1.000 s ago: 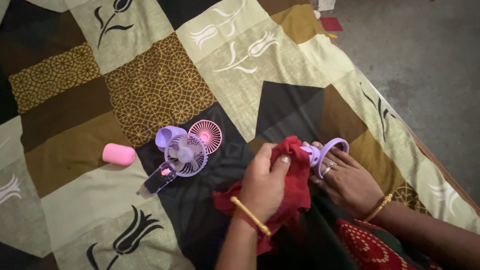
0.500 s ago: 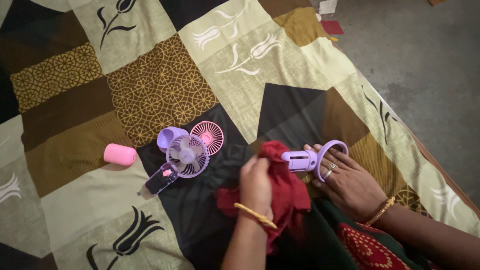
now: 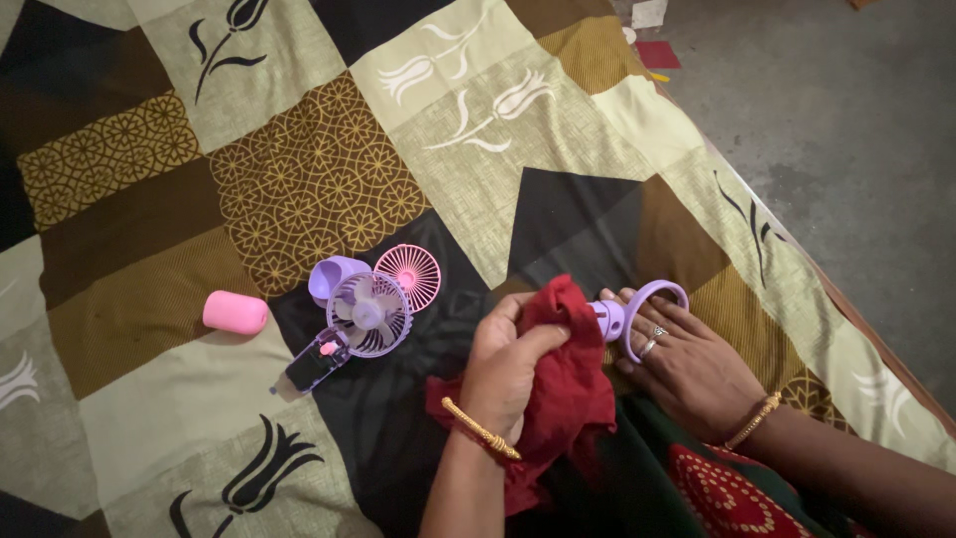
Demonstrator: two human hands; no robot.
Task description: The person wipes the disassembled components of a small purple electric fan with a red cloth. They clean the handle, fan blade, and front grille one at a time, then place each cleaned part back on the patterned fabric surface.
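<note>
The left hand (image 3: 513, 364) is gripping a bunched red cloth (image 3: 563, 384) and pressing it over the handle end of a purple fan base (image 3: 637, 311), fingers curled around the fabric. The right hand (image 3: 687, 364) is lying under that base with fingers spread, steadying its ring-shaped end. Both are working over a patchwork bedspread (image 3: 319, 179). To the left of the fan base, well apart, a purple fan head (image 3: 366, 314) is lying beside a pink grille (image 3: 408, 271), and farther left a pink cap (image 3: 235, 312) is resting.
</note>
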